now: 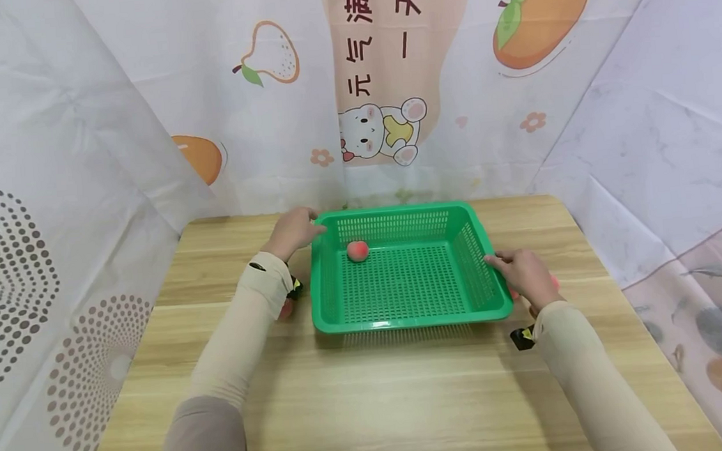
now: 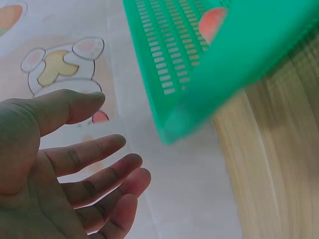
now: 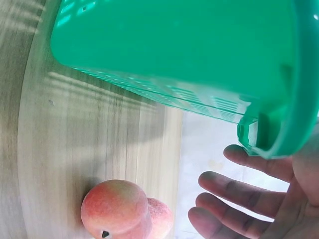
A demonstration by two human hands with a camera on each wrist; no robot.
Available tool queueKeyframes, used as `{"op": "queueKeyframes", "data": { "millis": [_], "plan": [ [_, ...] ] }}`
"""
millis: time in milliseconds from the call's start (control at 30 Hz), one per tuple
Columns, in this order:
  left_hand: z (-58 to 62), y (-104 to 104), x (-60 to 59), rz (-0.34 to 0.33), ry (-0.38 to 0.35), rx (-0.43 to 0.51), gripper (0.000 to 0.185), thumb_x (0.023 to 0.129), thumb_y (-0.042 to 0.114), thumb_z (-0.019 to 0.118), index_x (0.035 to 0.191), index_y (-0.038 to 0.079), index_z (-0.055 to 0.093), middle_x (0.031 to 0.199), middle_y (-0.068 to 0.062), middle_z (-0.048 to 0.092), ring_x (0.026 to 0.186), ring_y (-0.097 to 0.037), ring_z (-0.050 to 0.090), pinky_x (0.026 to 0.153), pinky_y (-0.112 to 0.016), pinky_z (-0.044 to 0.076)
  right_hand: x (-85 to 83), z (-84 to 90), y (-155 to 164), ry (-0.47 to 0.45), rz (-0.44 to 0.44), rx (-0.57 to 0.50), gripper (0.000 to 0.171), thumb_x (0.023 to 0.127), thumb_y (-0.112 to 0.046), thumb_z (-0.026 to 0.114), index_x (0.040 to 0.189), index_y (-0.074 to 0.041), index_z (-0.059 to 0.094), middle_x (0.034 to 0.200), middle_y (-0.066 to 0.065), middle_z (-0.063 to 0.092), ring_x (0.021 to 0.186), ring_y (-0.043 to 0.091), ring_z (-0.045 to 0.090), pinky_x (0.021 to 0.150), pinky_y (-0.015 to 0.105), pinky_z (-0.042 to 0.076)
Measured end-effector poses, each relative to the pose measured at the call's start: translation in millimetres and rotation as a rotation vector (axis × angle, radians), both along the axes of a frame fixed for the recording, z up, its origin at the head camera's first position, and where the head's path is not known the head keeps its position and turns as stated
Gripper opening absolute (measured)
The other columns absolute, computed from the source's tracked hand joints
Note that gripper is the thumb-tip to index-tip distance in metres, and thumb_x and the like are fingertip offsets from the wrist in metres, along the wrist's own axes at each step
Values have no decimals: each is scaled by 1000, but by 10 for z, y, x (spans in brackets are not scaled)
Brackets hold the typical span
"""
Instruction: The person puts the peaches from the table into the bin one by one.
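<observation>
Sleeved forearms reach across the counter (image 1: 379,399) in the head view; left hand (image 1: 292,232) at the far-left corner of the green basket (image 1: 405,320), right hand (image 1: 526,275) at its right rim. One peach (image 1: 357,251) lies inside.

Left wrist: grip open, fingers (image 2: 99,149) relaxed, just off the basket corner.

Right wrist: fingers (image 3: 234,186) straight under the rim, holding nothing; two peaches (image 3: 117,209) on the counter beside them.
</observation>
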State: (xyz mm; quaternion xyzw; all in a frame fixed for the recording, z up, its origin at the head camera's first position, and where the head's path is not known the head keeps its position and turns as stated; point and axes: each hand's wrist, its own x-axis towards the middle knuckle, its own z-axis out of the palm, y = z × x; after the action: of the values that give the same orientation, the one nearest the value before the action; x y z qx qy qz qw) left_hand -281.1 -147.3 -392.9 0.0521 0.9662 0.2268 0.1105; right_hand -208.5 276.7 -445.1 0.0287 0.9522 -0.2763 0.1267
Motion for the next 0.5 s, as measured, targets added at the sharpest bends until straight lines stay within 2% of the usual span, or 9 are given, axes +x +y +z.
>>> {"op": "queueKeyframes", "data": {
  "millis": [333,500],
  "plan": [
    [-30,-238,45,22,-10,-11,47,98,27,54,134,-3,54,140,-20,54,130,-38,50,106,-49,42,-3,4,17,-14,-22,9,67,101,-52,43,141,2,47,126,28,60,105,36,58,99,59,42],
    [-53,-369,72,37,-19,-24,47,96,25,55,132,-4,55,138,-21,55,128,-39,51,105,-50,42,5,6,6,-5,-27,12,68,100,-52,43,140,2,48,134,29,55,114,41,56,101,60,41]
  ]
}}
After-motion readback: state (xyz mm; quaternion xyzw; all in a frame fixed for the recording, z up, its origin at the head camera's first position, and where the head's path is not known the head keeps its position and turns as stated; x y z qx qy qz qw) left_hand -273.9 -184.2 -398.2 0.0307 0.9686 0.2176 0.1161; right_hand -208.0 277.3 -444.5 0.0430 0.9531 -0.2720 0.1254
